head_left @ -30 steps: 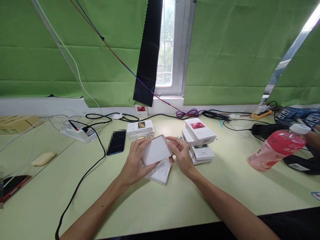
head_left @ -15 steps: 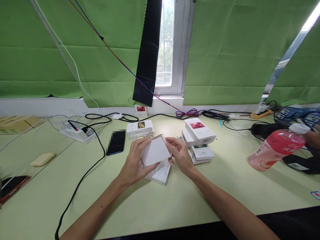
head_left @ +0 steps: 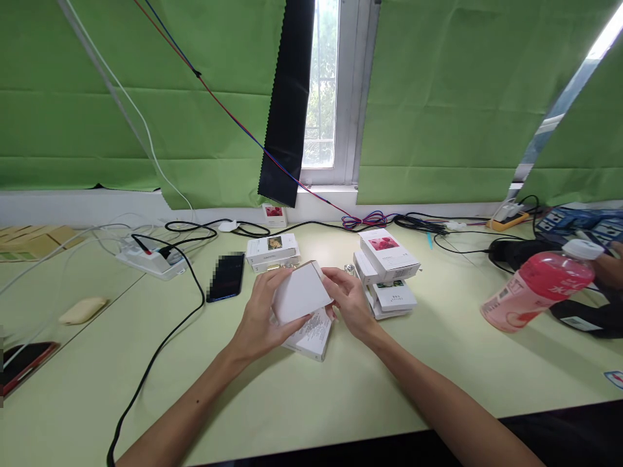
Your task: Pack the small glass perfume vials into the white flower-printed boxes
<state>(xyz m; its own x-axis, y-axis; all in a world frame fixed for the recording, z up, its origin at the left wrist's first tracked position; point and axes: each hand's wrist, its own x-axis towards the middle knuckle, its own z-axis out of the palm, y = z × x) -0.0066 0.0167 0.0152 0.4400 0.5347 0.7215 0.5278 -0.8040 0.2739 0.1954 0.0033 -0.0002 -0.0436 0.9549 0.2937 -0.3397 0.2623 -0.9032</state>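
Observation:
A small white cardboard box (head_left: 300, 295) is held up over the table, its plain face toward me. My left hand (head_left: 260, 311) wraps round its left side, thumb along the lower edge and fingers over the top. At the box's right end, the fingers of my right hand (head_left: 350, 298) pinch its edge; what the fingertips do behind it is hidden. Beneath lies another white box (head_left: 311, 337) with printed text, flat on the table and partly covered by the held one. Just beyond my right hand sits a loose stack of white boxes (head_left: 389, 253), the top one with a red picture.
Two stacked white boxes (head_left: 273, 250) and a black phone (head_left: 226, 277) lie at the left, near a power strip (head_left: 153, 259) with cables. A pink drink bottle (head_left: 540, 292) leans at the right. Black cable (head_left: 160, 350) runs along the table's left. Part of another person's hand (head_left: 610, 266) shows far right.
The held box has tilted very slightly, and its plain face now turns a little more toward me. Both hands stay almost in the same place.

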